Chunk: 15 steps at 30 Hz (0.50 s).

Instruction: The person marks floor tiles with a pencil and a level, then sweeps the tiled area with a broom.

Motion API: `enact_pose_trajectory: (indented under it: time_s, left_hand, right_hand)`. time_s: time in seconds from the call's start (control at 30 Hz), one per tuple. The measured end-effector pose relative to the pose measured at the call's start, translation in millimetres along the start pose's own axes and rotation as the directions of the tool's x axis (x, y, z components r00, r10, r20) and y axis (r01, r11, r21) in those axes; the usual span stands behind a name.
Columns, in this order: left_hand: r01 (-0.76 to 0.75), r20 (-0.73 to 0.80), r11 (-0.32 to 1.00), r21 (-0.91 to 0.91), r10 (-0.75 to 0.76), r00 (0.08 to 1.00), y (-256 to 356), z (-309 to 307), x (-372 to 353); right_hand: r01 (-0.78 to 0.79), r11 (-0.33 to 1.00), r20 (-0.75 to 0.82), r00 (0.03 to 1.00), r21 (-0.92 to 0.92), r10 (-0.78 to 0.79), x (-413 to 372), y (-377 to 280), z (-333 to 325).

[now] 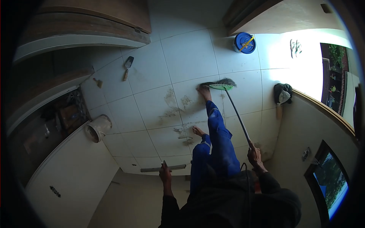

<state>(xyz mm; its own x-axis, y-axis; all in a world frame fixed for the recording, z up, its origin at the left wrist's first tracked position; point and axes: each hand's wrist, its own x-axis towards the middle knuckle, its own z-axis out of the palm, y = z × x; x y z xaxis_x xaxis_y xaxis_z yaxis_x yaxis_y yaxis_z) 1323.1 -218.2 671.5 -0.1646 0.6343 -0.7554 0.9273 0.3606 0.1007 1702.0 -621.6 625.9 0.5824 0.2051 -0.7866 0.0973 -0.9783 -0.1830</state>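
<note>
My right hand (255,155) is closed around the grey stick of a broom (238,114). The broom's green head (221,87) and dark bristles rest at the tiled floor beside my forward bare foot (204,92). At lower left, my left hand (165,174) grips a long, flat-bladed grey tool (152,169), its blade running sideways over the floor's near edge. Grey-brown dirt patches (170,98) mark the tiles left of my feet, with more smudges (178,131) near my rear foot.
A trowel (127,68) and a small scraper (98,83) lie to the left, near a tipped, dirty bucket (99,128). A blue-lidded bucket (245,42) stands at the far side. A black bag (283,93) sits by the right wall; flip-flops (295,48) lie near the bright doorway.
</note>
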Motion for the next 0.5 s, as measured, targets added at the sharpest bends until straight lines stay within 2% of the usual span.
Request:
enact_pose_trajectory:
  time_s: [0.03,0.07,0.13,0.17,0.2,0.27,0.3,0.37,0.4,0.47,0.5]
  left_hand:
    - [-0.063,-0.012,0.998,-0.018,0.063,0.998,11,-2,17]
    - [-0.127,-0.009,0.991,0.053,0.128,0.992,50,-15,11]
    - [-0.237,-0.032,0.969,0.072,0.24,0.97,81,-30,24]
    - [-0.274,-0.039,0.952,0.134,0.281,0.959,92,-39,29]
    - [-0.363,-0.043,0.924,0.12,0.37,0.928,84,-45,47]
    - [-0.428,-0.086,0.895,0.126,0.44,0.894,89,-63,39]
    - [-0.455,-0.128,0.883,0.117,0.468,0.874,70,-72,42]
    - [-0.486,-0.166,0.867,0.108,0.497,0.852,25,-87,39]
    - [-0.453,-0.203,0.889,0.062,0.456,0.867,-4,-90,31]
    - [-0.417,-0.232,0.909,-0.002,0.405,0.884,-78,-91,22]
    - [-0.324,-0.214,0.946,0.023,0.322,0.922,-136,-82,32]
  right_hand:
    - [-0.051,0.999,-0.006,0.999,0.003,0.051,-8,1,3]
    - [-0.071,0.997,-0.038,0.997,0.007,0.071,0,-15,-6]
    - [-0.027,1.0,-0.127,0.991,0.005,0.027,53,-14,4]
    - [-0.063,0.998,-0.172,0.983,0.015,0.065,78,-29,1]
    - [-0.007,1.0,-0.21,0.978,0.025,0.012,111,-23,14]
    - [-0.03,0.996,-0.15,0.988,0.084,0.042,144,-16,39]
    - [-0.025,0.995,-0.146,0.988,0.097,0.039,128,-9,66]
    - [-0.087,0.996,-0.013,0.996,0.016,0.087,70,20,120]
    - [-0.021,1.0,-0.055,0.998,-0.016,0.02,25,52,160]
    - [-0.085,0.994,0.023,0.996,-0.072,0.087,-59,93,202]
    - [0.015,0.998,-0.042,0.999,-0.059,-0.017,-88,125,227]
